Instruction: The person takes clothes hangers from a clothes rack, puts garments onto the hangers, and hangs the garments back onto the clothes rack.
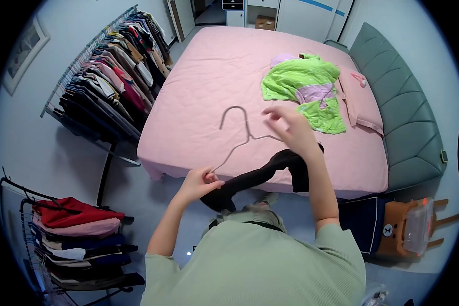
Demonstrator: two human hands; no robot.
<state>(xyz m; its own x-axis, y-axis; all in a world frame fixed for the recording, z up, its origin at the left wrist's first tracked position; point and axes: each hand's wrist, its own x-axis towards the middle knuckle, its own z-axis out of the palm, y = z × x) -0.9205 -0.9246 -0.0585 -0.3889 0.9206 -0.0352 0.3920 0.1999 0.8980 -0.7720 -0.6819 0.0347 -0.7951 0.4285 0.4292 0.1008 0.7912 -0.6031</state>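
Observation:
A thin wire clothes hanger (pixel 248 122) is held up before my body, its hook pointing upward over the bed. My left hand (pixel 199 183) is closed round the hanger's left corner, where a black garment (pixel 260 176) also meets my fingers. This garment hangs along the hanger's lower side in a long dark strip, and its right end drops below my right forearm. My right hand (pixel 290 131) is raised beside the hanger's right shoulder, fingers bent and apart, with nothing visible between them. The hanger's right end is hidden behind that hand.
A bed with a pink sheet (pixel 204 76) fills the middle, bearing a bright green garment (pixel 290 76) and a pink pillow (pixel 359 97). Full clothes racks stand at left: one rack farther off (pixel 112 76), one nearer (pixel 76 239). A brown bear-faced chair (pixel 392 229) is at right.

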